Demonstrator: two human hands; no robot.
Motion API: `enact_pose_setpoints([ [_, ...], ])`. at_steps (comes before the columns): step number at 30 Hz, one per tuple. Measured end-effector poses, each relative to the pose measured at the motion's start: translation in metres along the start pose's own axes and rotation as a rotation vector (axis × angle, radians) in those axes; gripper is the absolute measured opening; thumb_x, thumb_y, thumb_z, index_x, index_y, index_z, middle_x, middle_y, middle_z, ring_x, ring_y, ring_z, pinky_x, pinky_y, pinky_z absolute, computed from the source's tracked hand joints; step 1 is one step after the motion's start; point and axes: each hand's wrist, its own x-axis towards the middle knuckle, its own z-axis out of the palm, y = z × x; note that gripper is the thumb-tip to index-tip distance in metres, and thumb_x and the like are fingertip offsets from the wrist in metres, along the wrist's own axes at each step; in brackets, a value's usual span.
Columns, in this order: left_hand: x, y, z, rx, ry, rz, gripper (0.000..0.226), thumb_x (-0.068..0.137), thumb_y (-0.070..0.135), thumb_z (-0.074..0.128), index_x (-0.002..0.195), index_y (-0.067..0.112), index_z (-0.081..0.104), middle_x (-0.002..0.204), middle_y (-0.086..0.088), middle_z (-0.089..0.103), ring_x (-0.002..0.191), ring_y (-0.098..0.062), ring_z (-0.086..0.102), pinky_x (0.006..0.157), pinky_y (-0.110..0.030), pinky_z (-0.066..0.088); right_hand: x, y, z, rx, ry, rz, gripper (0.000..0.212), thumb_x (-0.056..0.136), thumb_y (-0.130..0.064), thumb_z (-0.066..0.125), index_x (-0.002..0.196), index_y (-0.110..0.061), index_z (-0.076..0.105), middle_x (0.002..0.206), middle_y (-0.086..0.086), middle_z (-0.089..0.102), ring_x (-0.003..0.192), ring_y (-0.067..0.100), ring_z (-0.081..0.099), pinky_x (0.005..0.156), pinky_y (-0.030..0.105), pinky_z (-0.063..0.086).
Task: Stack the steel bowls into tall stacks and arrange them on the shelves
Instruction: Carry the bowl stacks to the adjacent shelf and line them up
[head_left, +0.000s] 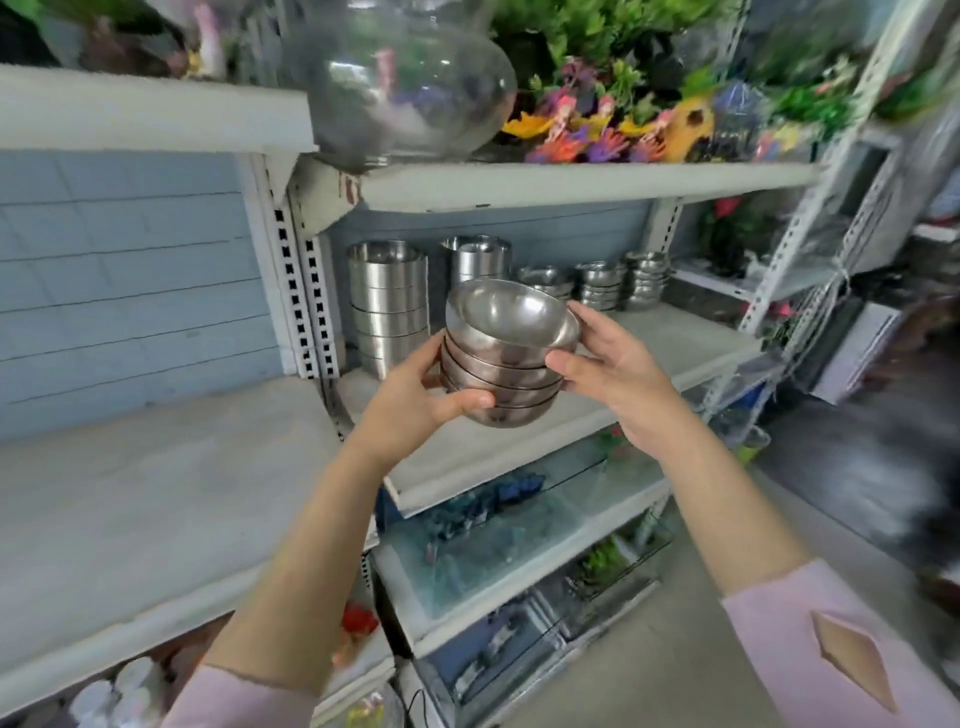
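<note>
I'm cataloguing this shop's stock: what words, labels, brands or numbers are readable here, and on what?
No text is readable.
The held bowl stack and the shelved steel stacks show no markings.
A reddish mark on the shelf bracket is too blurred to read.

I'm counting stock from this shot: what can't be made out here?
Head view only.
- Held stack: sides covered by left hand and right hand, so bowl count uncertain.
- Rear stack: lower part hidden behind held stack.
- Glass bowl: top cut off by frame edge.
- Right side: motion-blurred.
</note>
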Motion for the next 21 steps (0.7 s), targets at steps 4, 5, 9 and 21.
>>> enact_pose_setpoints([
  [4, 0.06, -0.016, 0.044, -0.003, -0.046, -0.001, 0.072, 0.07, 0.03, 0.083, 0.134, 0.033, 0.051, 0.115, 0.02, 0.066, 0.105, 0.007, 0.059, 0.085, -0.006, 0.043, 0.032, 0.023, -0.055, -0.04, 0.03, 0.015, 0.052, 0.083, -0.006, 0.072, 0.123, -0.036, 0.057, 0.12, -0.012, 0.069, 0.099, 0.003, 0.069, 0.074, 0.02, 0.055],
  [5, 0.076, -0.021, 0.054, -0.006, -0.057, 0.0, 0.07, 0.07, 0.028, 0.083, 0.133, 0.034, 0.052, 0.114, 0.021, 0.066, 0.103, 0.008, 0.059, 0.081, -0.004, 0.043, 0.041, 0.029, -0.067, -0.043, 0.046, 0.021, 0.053, 0.084, -0.005, 0.072, 0.125, -0.035, 0.056, 0.121, -0.012, 0.068, 0.098, 0.003, 0.07, 0.074, 0.02, 0.055],
  [9, 0.141, -0.038, 0.086, -0.009, -0.121, 0.004, 0.068, 0.07, 0.026, 0.085, 0.13, 0.035, 0.054, 0.115, 0.02, 0.066, 0.103, 0.006, 0.061, 0.081, -0.004, 0.043, 0.081, 0.051, -0.111, -0.061, 0.087, 0.034, 0.055, 0.082, -0.004, 0.072, 0.118, -0.042, 0.054, 0.109, -0.025, 0.069, 0.093, 0.002, 0.071, 0.071, 0.019, 0.055],
  [21, 0.282, -0.073, 0.212, -0.029, -0.158, -0.025, 0.084, 0.065, 0.029, 0.088, 0.139, 0.028, 0.048, 0.125, 0.016, 0.063, 0.109, 0.0, 0.06, 0.089, -0.01, 0.047, 0.167, 0.105, -0.258, -0.098, 0.064, 0.086, 0.091, 0.066, -0.019, 0.081, 0.148, -0.025, 0.042, 0.139, -0.007, 0.057, 0.111, 0.009, 0.067, 0.096, 0.03, 0.052],
])
